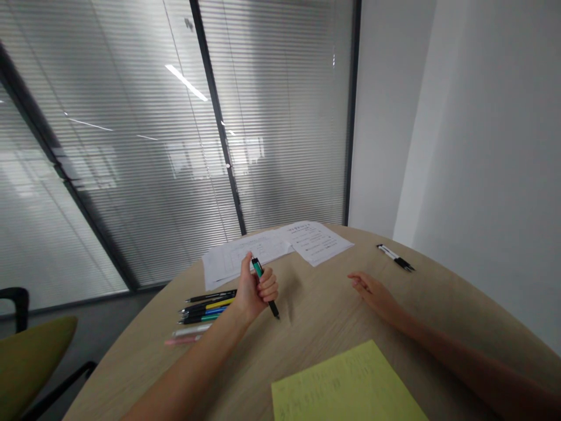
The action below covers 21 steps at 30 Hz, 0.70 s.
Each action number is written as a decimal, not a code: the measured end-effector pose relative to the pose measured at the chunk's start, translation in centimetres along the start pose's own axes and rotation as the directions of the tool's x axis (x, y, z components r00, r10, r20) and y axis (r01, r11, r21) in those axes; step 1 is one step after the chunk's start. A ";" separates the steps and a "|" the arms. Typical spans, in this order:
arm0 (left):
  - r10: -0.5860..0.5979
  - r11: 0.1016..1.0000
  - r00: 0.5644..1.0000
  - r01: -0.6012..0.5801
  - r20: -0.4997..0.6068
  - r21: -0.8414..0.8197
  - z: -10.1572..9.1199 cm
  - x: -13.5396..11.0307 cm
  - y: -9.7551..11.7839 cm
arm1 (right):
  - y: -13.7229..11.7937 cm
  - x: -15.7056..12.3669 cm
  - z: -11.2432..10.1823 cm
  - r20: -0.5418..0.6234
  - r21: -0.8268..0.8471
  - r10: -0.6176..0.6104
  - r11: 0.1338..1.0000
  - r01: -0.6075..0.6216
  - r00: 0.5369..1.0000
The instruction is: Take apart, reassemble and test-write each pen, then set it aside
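Observation:
My left hand (255,292) is raised a little above the round wooden table (315,316) with its fingers curled round a green-and-black pen (265,286), tip pointing down and right. My right hand (372,292) lies flat on the table to the right, fingers stretched out, holding nothing. A row of several pens (205,307) in black, yellow, blue, green and pink lies on the table just left of my left hand. Two black-and-white pens (395,257) lie near the far right edge.
White printed sheets (272,248) lie at the far side of the table. A yellow paper pad (346,389) sits near the front edge. A green chair (30,351) stands at the left. Glass wall with blinds behind, white wall to the right.

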<state>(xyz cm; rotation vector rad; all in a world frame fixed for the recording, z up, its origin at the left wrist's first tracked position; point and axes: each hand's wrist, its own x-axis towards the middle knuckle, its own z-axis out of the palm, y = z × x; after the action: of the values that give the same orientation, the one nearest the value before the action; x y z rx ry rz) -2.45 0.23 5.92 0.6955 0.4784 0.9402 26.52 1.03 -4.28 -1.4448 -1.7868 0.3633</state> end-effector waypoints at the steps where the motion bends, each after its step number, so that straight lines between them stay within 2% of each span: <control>1: -0.008 1.000 1.000 0.009 0.008 -0.007 0.1 0.0 0.0 | 0.0 0.0 0.0 0.002 -0.002 -0.005 1.000 0.005 1.000; 15: 0.021 0.997 0.999 -0.018 0.034 -0.079 0.2 0.1 -0.6 | 0.4 0.0 0.3 0.047 -0.080 -0.076 0.994 0.080 0.996; 18: 0.048 0.993 0.998 -0.044 0.034 -0.110 0.9 0.2 -1.5 | -1.1 -0.6 0.2 0.081 -0.105 -0.151 0.982 0.159 0.985; 21: 0.075 0.986 0.997 -0.073 0.005 -0.153 1.9 0.0 -2.7 | -4.0 -2.0 0.5 0.166 -0.019 -0.199 0.978 0.205 0.966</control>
<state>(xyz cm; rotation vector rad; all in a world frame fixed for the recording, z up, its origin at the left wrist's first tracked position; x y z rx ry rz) 0.28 -1.50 5.35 0.5826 0.3687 1.0312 23.51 -1.95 -2.76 -1.2723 -2.0630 0.3530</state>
